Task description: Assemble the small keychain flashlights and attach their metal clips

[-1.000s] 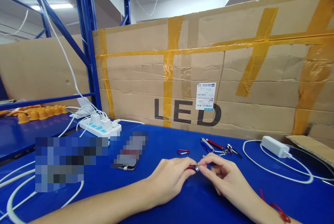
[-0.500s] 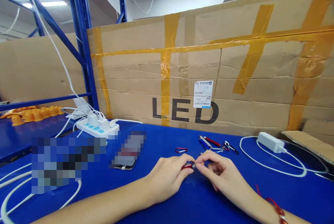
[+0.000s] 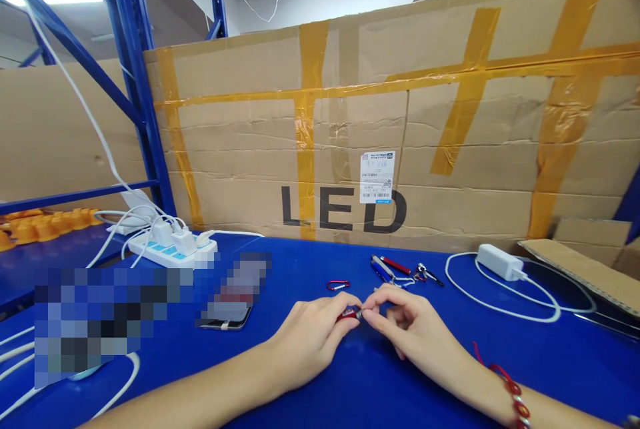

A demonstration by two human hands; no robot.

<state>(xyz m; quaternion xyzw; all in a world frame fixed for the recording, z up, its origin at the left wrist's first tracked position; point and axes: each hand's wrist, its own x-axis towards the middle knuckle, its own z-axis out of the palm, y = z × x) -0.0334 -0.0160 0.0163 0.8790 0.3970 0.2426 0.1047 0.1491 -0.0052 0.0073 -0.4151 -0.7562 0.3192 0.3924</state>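
Observation:
My left hand pinches a small dark-red object with pale markings and a silver end, low over the blue tabletop. Its exact kind is too small to tell. My right hand has thumb and forefinger closed together at the silver end; whatever sits between those fingertips is hidden. Just beyond my hands lies a red carabiner. To its right are a blue-and-silver pen-like stick, a red stick and a small cluster of metal key-ring pieces.
A phone, partly pixelated, lies left of my hands, near a pixelated patch. Behind them sits a white power strip with plugs and cables. A white charger with a looped cable lies right. A large cardboard box stands along the back.
The whole view has shifted, so the box, table items and hands appear farther left. Both hands keep nearly the same pose around the small red object.

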